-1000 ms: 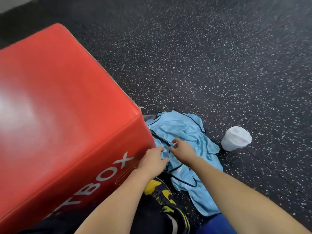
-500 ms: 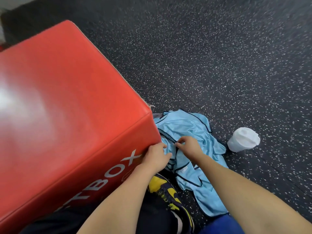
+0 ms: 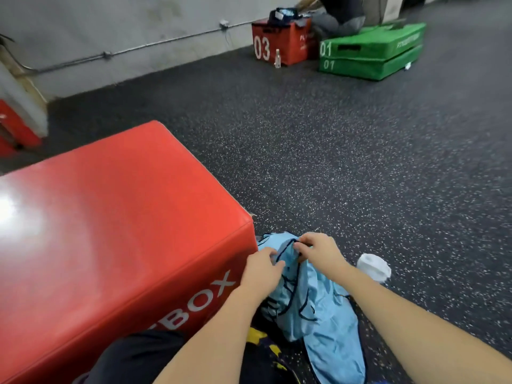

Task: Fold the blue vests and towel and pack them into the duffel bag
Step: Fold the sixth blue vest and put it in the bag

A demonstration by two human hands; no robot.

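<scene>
Both hands have lifted the top of the vests [image 3: 310, 295] up off the floor [image 3: 360, 162] since a moment ago. Near us, the blue pile hangs down to the floor just right of the red box [image 3: 110, 231]. The left hand [image 3: 260, 270] pinches the dark edge of the cloth. The right hand [image 3: 318, 250] pinches it too, close beside the left. A white cup [image 3: 374, 267] lies on the floor just right of the right arm. Far away by the wall sit another red box [image 3: 279, 42] and green mats [image 3: 371, 51].
</scene>
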